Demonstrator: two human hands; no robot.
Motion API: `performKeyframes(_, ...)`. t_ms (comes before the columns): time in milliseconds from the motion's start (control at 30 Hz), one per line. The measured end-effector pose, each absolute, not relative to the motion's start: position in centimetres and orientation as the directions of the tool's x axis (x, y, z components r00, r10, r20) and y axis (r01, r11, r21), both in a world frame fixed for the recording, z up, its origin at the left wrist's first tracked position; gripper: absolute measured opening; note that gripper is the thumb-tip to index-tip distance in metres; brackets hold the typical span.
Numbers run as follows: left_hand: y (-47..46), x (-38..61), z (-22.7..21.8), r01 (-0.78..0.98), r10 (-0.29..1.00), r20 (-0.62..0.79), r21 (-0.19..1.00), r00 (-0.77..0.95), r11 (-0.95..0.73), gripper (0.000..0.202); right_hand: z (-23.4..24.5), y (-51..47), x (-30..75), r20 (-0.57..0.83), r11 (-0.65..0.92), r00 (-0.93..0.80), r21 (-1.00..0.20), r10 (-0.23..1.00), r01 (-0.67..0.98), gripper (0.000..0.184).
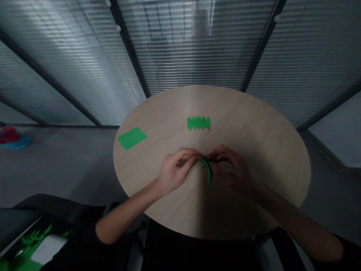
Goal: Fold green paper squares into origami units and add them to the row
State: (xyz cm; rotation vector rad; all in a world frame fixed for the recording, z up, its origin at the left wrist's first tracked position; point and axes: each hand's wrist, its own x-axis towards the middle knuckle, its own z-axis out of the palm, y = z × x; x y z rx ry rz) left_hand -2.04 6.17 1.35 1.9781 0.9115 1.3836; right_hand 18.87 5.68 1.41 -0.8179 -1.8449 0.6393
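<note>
Slatted blinds (180, 67) back a rounded wooden table (248, 120) as a person's left hand (174, 171) and right hand (235, 169) pinch a bent green paper piece (209, 175) above its middle, a zigzag-edged green strip (199, 123) lying beyond and a flat green sheet (132, 138) to the left.

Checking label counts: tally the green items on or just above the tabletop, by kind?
Flat green sheet: 1
Jagged-edged green piece, lying flat or nearly so: 1
Held green piece, between left hand and right hand, seemingly single: 1
Total: 3
</note>
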Motion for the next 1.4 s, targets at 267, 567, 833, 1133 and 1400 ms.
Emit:
performKeyframes(267, 5.89, -2.32, 1.73, 0.264, 0.656, 0.692, 0.601, 0.3, -0.754, 0.014, 1.52, 5.64, 18.99, 0.653, 0.724, -0.316, -0.647, 0.688, 0.24, 0.018)
performKeyframes(567, 6.3, -2.17, 1.78, 0.276, 0.566, 0.783, 0.501, 0.258, -0.82, 0.011, 2.02, 5.55, 18.86, 0.727, 0.812, -0.365, -0.49, 0.581, 0.317, 0.017)
performKeyframes(833, 6.03, -1.99, 1.63, 0.264, 0.522, 0.787, 0.454, 0.328, -0.851, 0.011, 1.65, 5.66, 18.61, 0.736, 0.806, -0.344, -0.469, 0.583, 0.362, 0.014)
performKeyframes(1133, 5.94, -2.16, 1.71, 0.273, 0.52, 0.775, 0.446, 0.358, -0.852, 0.014, 2.0, 5.85, 18.54, 0.744, 0.807, -0.335, -0.462, 0.578, 0.367, 0.016)
performKeyframes(1400, 5.95, -2.3, 1.6, 0.282, 0.518, 0.778, 0.439, 0.356, -0.853, 0.015, 2.25, 5.76, 19.01, 0.732, 0.822, -0.383, -0.449, 0.564, 0.352, 0.017)
